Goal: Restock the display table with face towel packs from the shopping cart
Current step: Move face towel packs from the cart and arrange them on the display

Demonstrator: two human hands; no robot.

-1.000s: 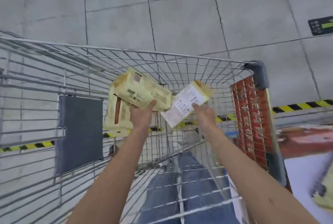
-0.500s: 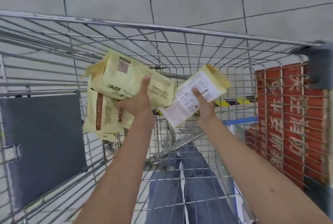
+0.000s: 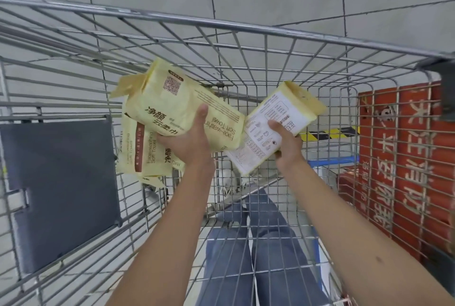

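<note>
**Face towel packs, three, in hand over cart**

Left hand (image 3: 189, 144): grip clamped, thumb on top, on upper yellow pack (image 3: 177, 103); second yellow pack (image 3: 145, 150) held beneath it. Right hand (image 3: 288, 149): grip clamped on third pack (image 3: 273, 128), white printed back up, just beside the upper pack's end. All within the wire shopping cart (image 3: 221, 26). Grey panel (image 3: 61, 182) at left; red lettered boards (image 3: 403, 157) at right.

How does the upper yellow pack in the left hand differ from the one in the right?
The upper pack in the left hand shows its yellow front with big lettering; the single pack in the right hand shows a white printed panel. The upper pack slopes down to the right, the single pack up. The upper pack lies over a second pack; the single pack is alone. Both are pale yellow.
</note>
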